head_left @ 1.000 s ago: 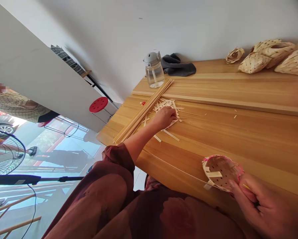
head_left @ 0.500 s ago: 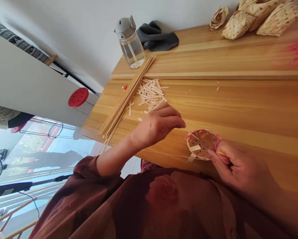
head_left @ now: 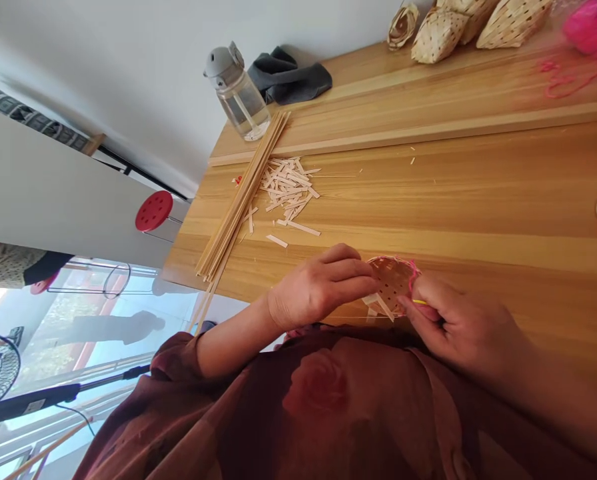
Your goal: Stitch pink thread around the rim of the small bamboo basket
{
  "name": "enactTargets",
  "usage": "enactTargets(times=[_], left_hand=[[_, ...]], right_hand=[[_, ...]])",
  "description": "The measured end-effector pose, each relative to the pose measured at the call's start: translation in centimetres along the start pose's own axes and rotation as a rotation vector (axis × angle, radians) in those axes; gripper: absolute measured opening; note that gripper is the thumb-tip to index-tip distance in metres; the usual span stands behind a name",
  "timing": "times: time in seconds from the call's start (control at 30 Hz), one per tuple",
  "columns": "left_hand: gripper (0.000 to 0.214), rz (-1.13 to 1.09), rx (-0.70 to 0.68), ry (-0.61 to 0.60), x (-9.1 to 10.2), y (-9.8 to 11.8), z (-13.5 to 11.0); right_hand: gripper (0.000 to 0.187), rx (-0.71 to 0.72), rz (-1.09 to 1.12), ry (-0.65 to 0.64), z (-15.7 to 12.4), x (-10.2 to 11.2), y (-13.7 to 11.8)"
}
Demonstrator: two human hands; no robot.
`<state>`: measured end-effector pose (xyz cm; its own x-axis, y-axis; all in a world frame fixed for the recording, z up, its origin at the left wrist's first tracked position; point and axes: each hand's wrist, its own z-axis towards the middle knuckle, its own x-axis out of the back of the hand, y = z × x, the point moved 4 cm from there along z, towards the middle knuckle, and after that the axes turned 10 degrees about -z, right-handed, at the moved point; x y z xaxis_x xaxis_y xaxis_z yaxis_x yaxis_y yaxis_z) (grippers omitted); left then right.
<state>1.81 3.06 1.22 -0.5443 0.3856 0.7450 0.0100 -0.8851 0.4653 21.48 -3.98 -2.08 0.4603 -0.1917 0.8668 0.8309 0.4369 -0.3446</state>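
Observation:
My right hand (head_left: 458,327) grips a small woven basket (head_left: 391,283) with a pink rim, and a thin yellow strand (head_left: 419,302) shows between its fingers. My left hand (head_left: 318,287) lies with its fingertips over the basket's near side, partly hiding it. Pale strips stick out from the basket's lower edge. Beyond my hands, a heap of cut wooden strips (head_left: 286,190) lies on the wooden table (head_left: 428,180), beside a bundle of long strips (head_left: 241,193).
A water bottle (head_left: 237,93) and a grey cloth (head_left: 288,79) stand at the table's far end. Woven pieces (head_left: 438,33) lie along the far side, near pink yarn (head_left: 593,27). A red stool (head_left: 153,211) stands beyond the table's left edge.
My left hand has moved from near the strip heap to the basket. My right hand and the basket sit further left in the picture, and pink yarn has come into view.

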Motion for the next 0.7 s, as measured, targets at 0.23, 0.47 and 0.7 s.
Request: enactTargets(times=[0.23,0.47,0.7], left_hand=[[0.022,0.006,0.082,0.137,-0.7,0.8,-1.7],[0.021,0.168,0.142,-0.148,-0.7,1.9,-1.0],[0.020,0.254,0.079,-0.303,-0.3,3.2,0.4]], right_hand=[[0.024,0.041,0.051,0.016,0.2,0.3,-0.7],[0.024,-0.002,0.140,-0.048,0.0,0.0,-0.5],[0.024,0.021,0.134,-0.071,-0.3,-0.1,-0.6]])
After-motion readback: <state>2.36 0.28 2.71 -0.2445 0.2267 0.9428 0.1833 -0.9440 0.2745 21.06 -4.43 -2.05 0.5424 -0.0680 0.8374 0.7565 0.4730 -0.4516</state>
